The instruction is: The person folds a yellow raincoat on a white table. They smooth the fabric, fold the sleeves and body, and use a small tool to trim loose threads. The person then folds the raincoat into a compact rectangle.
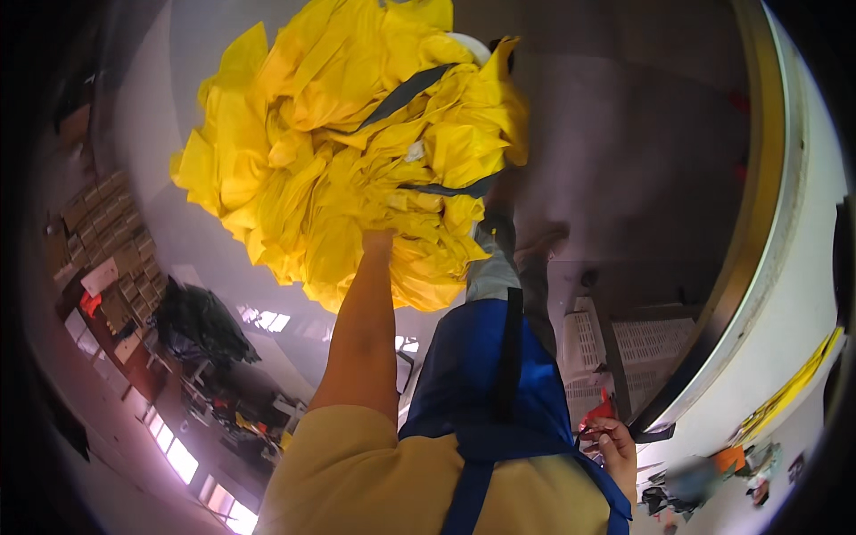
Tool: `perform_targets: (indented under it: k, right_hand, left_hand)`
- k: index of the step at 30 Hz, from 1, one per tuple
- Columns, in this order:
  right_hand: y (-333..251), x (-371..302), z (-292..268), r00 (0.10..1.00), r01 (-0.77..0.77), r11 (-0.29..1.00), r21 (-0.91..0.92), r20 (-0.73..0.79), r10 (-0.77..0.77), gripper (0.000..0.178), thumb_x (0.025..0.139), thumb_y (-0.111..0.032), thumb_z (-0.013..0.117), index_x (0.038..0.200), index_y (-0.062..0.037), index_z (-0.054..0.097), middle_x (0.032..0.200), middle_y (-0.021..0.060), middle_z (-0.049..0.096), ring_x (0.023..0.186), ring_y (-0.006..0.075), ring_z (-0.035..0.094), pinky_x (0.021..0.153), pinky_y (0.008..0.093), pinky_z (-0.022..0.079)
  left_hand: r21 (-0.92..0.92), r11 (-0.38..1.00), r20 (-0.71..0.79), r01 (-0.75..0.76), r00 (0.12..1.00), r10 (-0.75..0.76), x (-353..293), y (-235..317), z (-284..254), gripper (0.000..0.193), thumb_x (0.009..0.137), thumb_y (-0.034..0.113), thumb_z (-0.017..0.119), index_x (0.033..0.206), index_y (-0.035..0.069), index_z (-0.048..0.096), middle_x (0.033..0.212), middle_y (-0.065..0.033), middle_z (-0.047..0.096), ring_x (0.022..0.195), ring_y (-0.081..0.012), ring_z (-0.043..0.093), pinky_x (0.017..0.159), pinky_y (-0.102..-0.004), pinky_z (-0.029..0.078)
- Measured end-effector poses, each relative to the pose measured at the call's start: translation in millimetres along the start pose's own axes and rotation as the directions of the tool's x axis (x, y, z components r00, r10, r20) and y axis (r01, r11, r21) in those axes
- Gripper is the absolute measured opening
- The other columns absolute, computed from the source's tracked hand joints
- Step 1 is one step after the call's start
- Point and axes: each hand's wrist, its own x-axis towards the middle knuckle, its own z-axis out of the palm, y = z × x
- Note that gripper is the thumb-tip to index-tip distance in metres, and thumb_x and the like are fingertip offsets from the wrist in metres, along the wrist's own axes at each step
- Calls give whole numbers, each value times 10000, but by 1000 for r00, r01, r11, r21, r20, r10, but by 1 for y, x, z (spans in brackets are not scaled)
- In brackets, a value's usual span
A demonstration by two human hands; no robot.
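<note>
A big crumpled heap of yellow fabric [330,169] fills the upper middle, with dark grey strips [407,96] running across its folds. My left arm reaches up into its lower part. My left hand [379,239] is sunk among the folds there, so its fingers are hidden. At the lower right, close to my body, my right hand [615,446] has its fingers bent together around something small and dark that I cannot make out. A red piece [601,408] shows just above those fingertips.
A white tabletop with a curved-looking edge [785,294] runs along the right, bearing a yellow strip [789,388] and scattered scraps. Slotted white panels [655,341] lie below it. Left are stacked cartons [111,223] and a black bag [203,325]. A bare foot [546,239] shows beyond my blue apron [473,366].
</note>
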Motion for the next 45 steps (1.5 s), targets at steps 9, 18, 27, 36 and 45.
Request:
perform_targets:
  k: [9,18,27,36,45]
  right_hand:
    - [-9,14,8,958,204,979,-10,209,-198,372,899,-244,576,1173,-2,508,1104,100,589,956,191,590,805,289,453]
    - [-110,16,132,699,-94,838,537,635,-328,388,920,-207,543,1273,-59,484,1160,106,573,1046,199,562,889,310,465]
    - [-164,-13,157,557,-50,961,272,806,-199,329,937,-155,534,1245,-40,528,1109,63,633,932,177,633,809,297,524]
    - [-163,-75,158,510,148,942,302,792,-335,502,783,49,490,1280,-14,507,1012,96,627,728,154,605,641,237,491]
    - [-227,-192,162,363,420,689,590,587,-724,412,738,-25,453,1135,75,499,592,63,517,383,102,408,386,224,389]
  left_hand:
    - [-567,772,721,286,625,299,-260,41,-129,676,664,-104,569,1315,20,436,1261,-120,540,1183,-292,511,1017,-413,413]
    - [-297,612,955,-733,-244,170,-487,97,-128,518,844,282,652,1269,24,505,1276,-151,534,1222,-287,461,1025,-376,354]
    - [-492,835,464,-245,738,490,-282,-45,-142,361,894,216,579,1189,12,537,1154,-127,604,1026,-241,599,855,-341,486]
    - [-579,794,526,187,830,188,-238,-20,-77,635,905,514,414,1377,114,270,1395,-86,338,1251,-299,366,986,-459,369]
    - [-942,217,45,-255,547,836,-269,87,-275,801,902,456,514,1496,176,54,1547,-54,94,1416,-279,137,1101,-518,231]
